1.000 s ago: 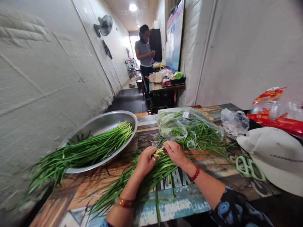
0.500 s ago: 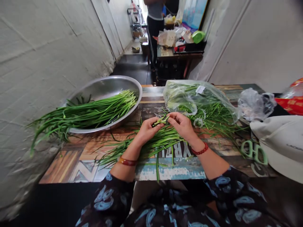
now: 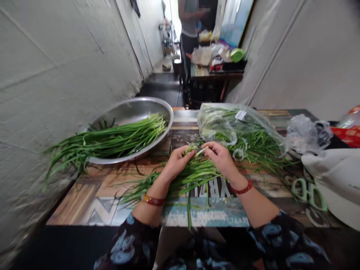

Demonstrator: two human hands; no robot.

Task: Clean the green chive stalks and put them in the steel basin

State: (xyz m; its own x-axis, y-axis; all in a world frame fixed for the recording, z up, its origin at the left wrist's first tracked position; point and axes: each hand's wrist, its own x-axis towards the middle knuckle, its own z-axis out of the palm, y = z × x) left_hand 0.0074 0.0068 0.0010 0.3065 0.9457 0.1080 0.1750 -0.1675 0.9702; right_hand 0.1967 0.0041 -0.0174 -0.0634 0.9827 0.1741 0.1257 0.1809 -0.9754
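Observation:
My left hand (image 3: 177, 164) and my right hand (image 3: 221, 159) meet above a loose bunch of green chives (image 3: 180, 180) on the table. Each hand pinches the pale stem ends at the top of that bunch. Just right of my right hand, a clear plastic bag of chives (image 3: 234, 127) lies open, with loose stems (image 3: 261, 152) spilling from it. To the left, a wide steel basin (image 3: 140, 105) holds a neat pile of long chives (image 3: 126, 137) whose leaves hang over its rim.
The patterned wood-print table (image 3: 81, 197) runs along a white wall on the left. Green-handled scissors (image 3: 308, 194) and a white cap (image 3: 334, 180) lie at right, near a crumpled plastic bag (image 3: 308, 133). Farther down the corridor, a person (image 3: 188, 33) stands by a cluttered table (image 3: 216, 75).
The view has tipped down from the far corridor onto my hands, rising slightly in the last moment. My hands have drawn a little apart, still pinching the stems.

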